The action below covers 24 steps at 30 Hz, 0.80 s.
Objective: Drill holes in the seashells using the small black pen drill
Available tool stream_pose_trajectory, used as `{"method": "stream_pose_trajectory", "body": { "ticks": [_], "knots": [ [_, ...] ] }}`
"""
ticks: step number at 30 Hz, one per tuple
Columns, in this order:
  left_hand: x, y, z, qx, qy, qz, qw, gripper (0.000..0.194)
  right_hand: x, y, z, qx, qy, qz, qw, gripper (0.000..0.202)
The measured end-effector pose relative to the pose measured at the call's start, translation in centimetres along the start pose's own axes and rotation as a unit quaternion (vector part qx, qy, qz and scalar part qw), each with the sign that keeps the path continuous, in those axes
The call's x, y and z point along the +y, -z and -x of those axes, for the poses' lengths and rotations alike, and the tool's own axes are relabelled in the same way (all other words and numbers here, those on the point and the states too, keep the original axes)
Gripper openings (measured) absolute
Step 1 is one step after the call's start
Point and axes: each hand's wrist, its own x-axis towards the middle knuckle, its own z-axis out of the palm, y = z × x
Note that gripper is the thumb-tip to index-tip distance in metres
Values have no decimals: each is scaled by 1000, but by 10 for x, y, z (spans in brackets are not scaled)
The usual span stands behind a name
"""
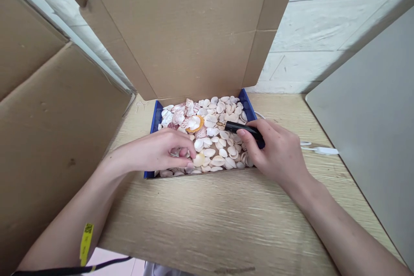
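Note:
My left hand (173,148) reaches over the near left part of a shallow blue-sided cardboard box (156,114). Its thumb and fingers are pinched on a pale yellow seashell (198,160). In my right hand (278,146), at the box's right side, is a black-handled tool (242,130) with a small brassy tip; its exact kind is unclear. The tip points left, just above the shells. Many small white and cream shells (223,153) fill the box. Larger reddish, ribbed shells (178,116) and an orange-rimmed shell (196,125) lie toward its left middle.
The box's brown lid (184,34) stands raised behind it, near a white brick-patterned wall (310,26). A tall cardboard panel (64,112) borders the left, a grey panel (371,103) the right. A white cable (325,150) lies on the wooden table (207,215).

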Motion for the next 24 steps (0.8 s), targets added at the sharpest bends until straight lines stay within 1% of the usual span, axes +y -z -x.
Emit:
{"method": "stream_pose_trajectory", "body": {
  "ticks": [5,8,11,12,14,16,17,18,19,20,21,23,24],
  "knots": [
    [-8,-1,-2,-6,15,-4,1000,12,1,0,1,7,5,4,1000,31],
    [-11,-2,-3,8,39,2,999,14,0,0,0,8,8,3,1000,30],
    [-10,-1,-2,21,52,6,998,16,-1,0,0,10,10,0,1000,29],
    [-8,0,-2,20,49,11,999,17,-1,0,-1,10,10,0,1000,29],
    [-5,2,-1,-6,27,24,999,22,-1,0,-1,5,6,2,1000,29],
    [-4,2,0,-17,8,26,999,20,-1,-1,0,6,9,3,1000,29],
    [-4,2,0,-5,7,25,1000,20,0,-1,0,6,10,3,1000,29],
    [-5,1,0,19,16,24,999,20,0,0,0,8,12,3,1000,29],
    [-7,0,-1,61,21,15,998,21,0,0,0,9,14,2,1000,29],
    [-11,-2,-2,116,25,-1,993,23,1,0,0,10,14,1,1000,29],
    [-15,-3,-3,175,28,-20,984,22,1,0,1,10,15,1,1000,29],
    [-24,-7,-5,262,37,-54,963,20,1,0,1,11,16,1,1000,28],
    [-28,-8,-6,297,22,-70,952,19,1,0,1,12,16,1,1000,28]
  ]
}}
